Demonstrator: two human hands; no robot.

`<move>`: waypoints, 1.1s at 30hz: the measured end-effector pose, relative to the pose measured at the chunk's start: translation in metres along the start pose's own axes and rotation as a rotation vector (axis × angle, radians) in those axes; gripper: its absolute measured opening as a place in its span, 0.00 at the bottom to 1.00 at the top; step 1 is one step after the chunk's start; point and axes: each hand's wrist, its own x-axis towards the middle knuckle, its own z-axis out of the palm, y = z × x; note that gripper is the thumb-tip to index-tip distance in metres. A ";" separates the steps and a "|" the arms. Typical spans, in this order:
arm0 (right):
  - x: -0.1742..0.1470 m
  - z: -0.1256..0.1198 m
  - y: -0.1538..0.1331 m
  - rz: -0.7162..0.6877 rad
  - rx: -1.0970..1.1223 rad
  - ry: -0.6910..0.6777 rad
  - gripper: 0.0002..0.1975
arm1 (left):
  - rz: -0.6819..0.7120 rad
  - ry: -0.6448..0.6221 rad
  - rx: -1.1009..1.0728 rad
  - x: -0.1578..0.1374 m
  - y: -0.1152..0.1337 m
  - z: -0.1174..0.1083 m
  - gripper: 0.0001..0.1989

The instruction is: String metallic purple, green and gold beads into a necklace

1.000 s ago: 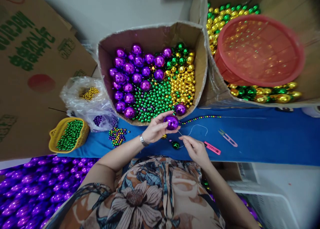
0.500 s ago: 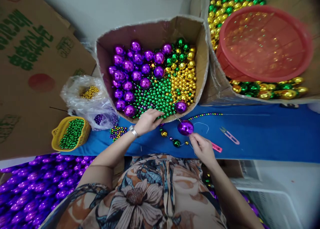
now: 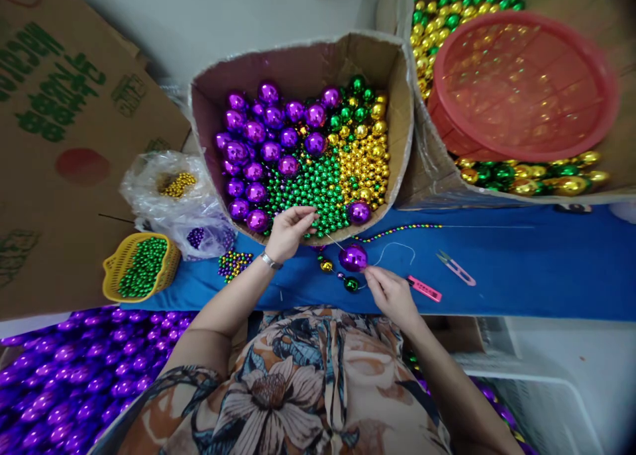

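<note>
My left hand [image 3: 292,233] is closed in a pinch over the front rim of the cardboard box [image 3: 403,157], just above small green beads [image 3: 318,187]. What its fingertips hold is too small to make out. A thin line runs from near these fingers to a large shiny purple bead [image 3: 352,258]. At that bead's lower right edge, the thumb and fingers of my right hand [image 3: 394,296] are closed on it. Below, a strand with a green bead [image 3: 352,284] and a gold bead [image 3: 326,265] lies on the blue cloth [image 3: 517,269].
Pink-handled snips [image 3: 457,269] and a pink cutter [image 3: 424,289] lie to the right. A yellow basket [image 3: 112,269] of green beads and plastic bags [image 3: 142,183] stand left. A red basket [image 3: 603,104] rests in another box. Large purple beads [image 3: 64,382] fill the lower left.
My right hand and the large purple bead have moved left, closer to my left hand. My left hand has drawn slightly left and up, its fingers now pinched.
</note>
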 end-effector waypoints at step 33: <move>-0.014 0.021 0.027 0.128 -0.251 -0.093 0.11 | 0.211 -0.248 0.285 -0.038 -0.018 0.039 0.10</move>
